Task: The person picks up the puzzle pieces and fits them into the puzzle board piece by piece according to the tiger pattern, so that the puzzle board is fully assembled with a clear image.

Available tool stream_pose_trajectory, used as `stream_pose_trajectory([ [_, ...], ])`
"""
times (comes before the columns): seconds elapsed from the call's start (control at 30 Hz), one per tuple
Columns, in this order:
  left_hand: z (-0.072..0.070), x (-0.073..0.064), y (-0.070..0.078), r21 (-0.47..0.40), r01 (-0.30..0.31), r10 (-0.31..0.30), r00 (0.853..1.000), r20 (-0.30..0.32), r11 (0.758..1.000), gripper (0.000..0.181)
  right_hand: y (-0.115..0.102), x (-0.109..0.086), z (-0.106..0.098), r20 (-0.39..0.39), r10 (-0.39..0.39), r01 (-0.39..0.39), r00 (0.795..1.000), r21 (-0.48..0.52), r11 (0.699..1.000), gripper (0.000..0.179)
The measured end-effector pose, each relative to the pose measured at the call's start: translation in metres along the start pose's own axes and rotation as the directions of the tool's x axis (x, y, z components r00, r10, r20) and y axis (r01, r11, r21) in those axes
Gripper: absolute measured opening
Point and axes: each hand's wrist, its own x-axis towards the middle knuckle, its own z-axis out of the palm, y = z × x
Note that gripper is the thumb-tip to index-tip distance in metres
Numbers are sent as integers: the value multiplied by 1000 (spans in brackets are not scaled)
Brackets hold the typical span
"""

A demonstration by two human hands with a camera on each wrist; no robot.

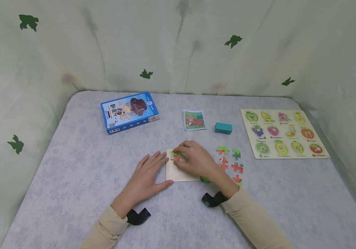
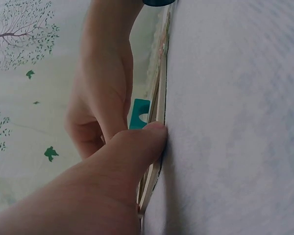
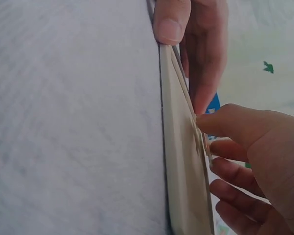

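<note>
A pale wooden puzzle board (image 1: 182, 174) lies flat on the table. My left hand (image 1: 147, 176) rests at its left side, fingers extended, with the fingertips at the left edge and the thumb at the lower left corner. In the right wrist view the left thumb (image 3: 171, 24) presses on the board's rim. My right hand (image 1: 198, 160) reaches over the board and pinches a green and red puzzle piece (image 1: 175, 156) near the upper left corner. More jigsaw pieces (image 1: 237, 167), red and green, lie to the right, some partly hidden by the right wrist.
Behind the board lie a bear picture card (image 1: 195, 120) and a teal block (image 1: 223, 128) with an arched cutout. A blue game box (image 1: 129, 112) is at the back left. On the right sits a fruit puzzle board (image 1: 285, 134). A curtain (image 1: 165, 41) hangs behind the table.
</note>
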Motion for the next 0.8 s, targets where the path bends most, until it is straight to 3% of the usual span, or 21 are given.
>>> stream_pose_trajectory([
  [0.8,-1,0,0,5,-3,3,1000,7,1000,82,-2,0,4,-3,-69,69,998,-44,997,29],
])
